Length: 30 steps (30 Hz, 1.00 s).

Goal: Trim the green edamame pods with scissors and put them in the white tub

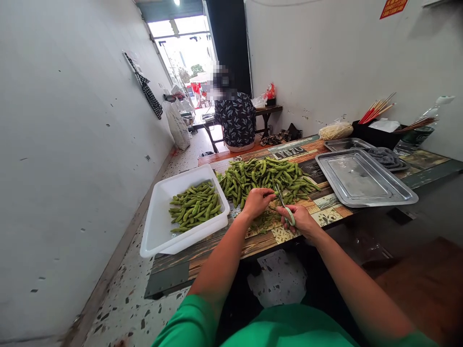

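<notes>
Green-handled scissors (285, 208) are gripped in the closed right hand (300, 219), long axis running near to far, blades pointing far-left into the pod pile (267, 176). A pod is pinched by the left hand (257, 201). "LYBZU" is printed on the table (289, 152), far of the pile.

You are in the narrow dining room of a small eatery. Your counter (202, 250) carries a heap of green bean pods (265, 178), a white tub (159, 226) of trimmed ones, steel trays (365, 180) and a box of chopsticks (378, 111). Another person (235, 120) sits by the open street front.
</notes>
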### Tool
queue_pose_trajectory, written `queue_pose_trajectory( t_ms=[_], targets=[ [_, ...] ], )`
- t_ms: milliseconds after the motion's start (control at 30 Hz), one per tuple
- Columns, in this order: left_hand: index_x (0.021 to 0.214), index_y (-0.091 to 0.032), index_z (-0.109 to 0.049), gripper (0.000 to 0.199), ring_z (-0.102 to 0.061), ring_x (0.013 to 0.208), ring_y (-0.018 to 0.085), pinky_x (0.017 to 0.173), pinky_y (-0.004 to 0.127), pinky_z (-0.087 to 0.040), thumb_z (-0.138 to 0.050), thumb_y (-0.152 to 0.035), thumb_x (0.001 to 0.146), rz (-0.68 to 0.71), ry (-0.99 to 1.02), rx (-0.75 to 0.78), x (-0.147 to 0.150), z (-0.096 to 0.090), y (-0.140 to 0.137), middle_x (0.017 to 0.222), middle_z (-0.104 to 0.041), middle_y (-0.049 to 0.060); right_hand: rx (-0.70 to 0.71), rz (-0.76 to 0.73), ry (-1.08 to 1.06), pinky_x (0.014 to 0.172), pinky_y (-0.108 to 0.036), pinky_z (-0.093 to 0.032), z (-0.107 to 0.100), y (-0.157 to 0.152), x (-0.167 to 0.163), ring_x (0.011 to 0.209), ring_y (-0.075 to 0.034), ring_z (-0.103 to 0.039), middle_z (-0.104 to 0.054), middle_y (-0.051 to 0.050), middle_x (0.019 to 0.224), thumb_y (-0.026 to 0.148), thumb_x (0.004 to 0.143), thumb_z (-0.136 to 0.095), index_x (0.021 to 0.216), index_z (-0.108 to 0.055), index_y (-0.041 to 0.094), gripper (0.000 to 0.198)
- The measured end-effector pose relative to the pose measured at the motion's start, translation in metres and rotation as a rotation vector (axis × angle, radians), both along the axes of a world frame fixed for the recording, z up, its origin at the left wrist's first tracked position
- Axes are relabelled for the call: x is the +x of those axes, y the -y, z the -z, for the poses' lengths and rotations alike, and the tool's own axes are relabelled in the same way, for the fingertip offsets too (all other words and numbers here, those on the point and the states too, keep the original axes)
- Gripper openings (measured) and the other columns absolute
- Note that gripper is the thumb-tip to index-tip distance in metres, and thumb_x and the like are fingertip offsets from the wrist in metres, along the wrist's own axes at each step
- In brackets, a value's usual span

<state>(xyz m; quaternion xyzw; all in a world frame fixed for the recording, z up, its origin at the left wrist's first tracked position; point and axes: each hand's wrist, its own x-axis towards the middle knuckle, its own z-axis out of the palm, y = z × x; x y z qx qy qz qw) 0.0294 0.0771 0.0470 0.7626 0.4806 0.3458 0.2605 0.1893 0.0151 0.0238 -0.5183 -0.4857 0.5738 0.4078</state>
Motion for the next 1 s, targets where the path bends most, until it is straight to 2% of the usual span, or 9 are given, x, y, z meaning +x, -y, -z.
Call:
queue_pose_trajectory(
  t_ms=[133, 200, 300, 400, 533, 633, 833, 1000],
  targets=[
    [0.081, -0.015, -0.073, 0.014, -0.058, 0.065, 0.012, 0.064, 0.023, -0.043, -0.065, -0.026, 0.077, 0.015, 0.006, -0.044, -0.001, 0.003, -0.002, 0.072, -0.070, 0.002, 0.011, 0.033, 0.010, 0.031, -0.018, -0.029, 0.009, 0.000, 0.000, 0.034, -0.008, -0.047, -0.052, 0.004, 0.043, 0.051, 0.064, -0.075, 0.060, -0.054, 0.017, 0.040],
    [0.077, -0.014, -0.071, 0.013, -0.057, 0.062, 0.011, 0.060, 0.022, -0.041, -0.066, -0.026, 0.074, -0.010, 0.087, -0.106, 0.001, 0.006, -0.004, 0.068, -0.068, 0.002, 0.030, 0.038, -0.020, 0.032, -0.019, -0.031, 0.013, -0.001, -0.001, 0.032, -0.007, -0.044, -0.050, 0.006, 0.040, 0.050, 0.063, -0.076, 0.059, -0.054, 0.017, 0.039],
    [0.079, -0.013, -0.064, 0.014, -0.054, 0.053, 0.009, 0.051, 0.019, -0.037, -0.064, -0.026, 0.075, -0.049, 0.381, -0.265, 0.004, 0.008, -0.006, 0.062, -0.064, 0.000, 0.039, 0.027, -0.049, 0.031, -0.018, -0.030, 0.015, -0.003, -0.001, 0.032, -0.007, -0.043, -0.049, 0.006, 0.040, 0.049, 0.062, -0.078, 0.063, -0.056, 0.017, 0.038],
    [0.082, -0.014, -0.057, 0.020, -0.049, 0.042, 0.007, 0.041, 0.017, -0.025, -0.063, -0.032, 0.077, -0.051, 0.681, -0.418, 0.004, 0.005, -0.006, 0.055, -0.059, -0.001, -0.004, 0.032, -0.048, 0.027, -0.017, -0.027, 0.012, -0.004, -0.001, 0.033, -0.008, -0.045, -0.055, 0.004, 0.046, 0.052, 0.063, -0.076, 0.068, -0.058, 0.017, 0.040],
    [0.081, -0.015, -0.048, 0.030, -0.034, 0.030, 0.002, 0.036, 0.017, -0.014, -0.067, -0.038, 0.075, -0.121, 0.913, -0.493, 0.005, -0.001, -0.004, 0.053, -0.060, -0.002, -0.016, 0.009, -0.069, 0.026, -0.017, -0.031, 0.005, -0.004, 0.000, 0.034, -0.007, -0.045, -0.057, 0.003, 0.052, 0.055, 0.064, -0.074, 0.066, -0.056, 0.016, 0.042],
    [0.082, -0.015, -0.048, 0.034, -0.029, 0.029, 0.000, 0.036, 0.016, -0.015, -0.068, -0.041, 0.075, -0.135, 0.907, -0.491, 0.009, -0.001, -0.002, 0.055, -0.061, -0.001, -0.016, -0.011, -0.061, 0.027, -0.016, -0.031, 0.003, -0.003, -0.001, 0.036, -0.007, -0.048, -0.057, 0.002, 0.051, 0.055, 0.064, -0.074, 0.065, -0.056, 0.016, 0.043],
    [0.085, -0.013, -0.050, 0.027, -0.035, 0.030, 0.002, 0.036, 0.016, -0.017, -0.063, -0.037, 0.081, -0.082, 0.815, -0.508, 0.014, 0.003, 0.002, 0.057, -0.065, 0.003, -0.012, 0.009, -0.039, 0.028, -0.017, -0.030, 0.002, -0.002, -0.002, 0.036, -0.008, -0.048, -0.056, 0.002, 0.050, 0.055, 0.063, -0.074, 0.061, -0.055, 0.016, 0.043],
    [0.078, -0.014, -0.048, 0.032, -0.043, 0.034, 0.005, 0.038, 0.016, -0.020, -0.064, -0.042, 0.080, -0.089, 0.770, -0.518, 0.014, 0.006, 0.000, 0.054, -0.059, 0.001, 0.003, 0.026, -0.047, 0.032, -0.019, -0.028, 0.013, -0.003, -0.001, 0.033, -0.008, -0.045, -0.051, 0.005, 0.043, 0.052, 0.064, -0.074, 0.061, -0.053, 0.018, 0.040]
  ],
)
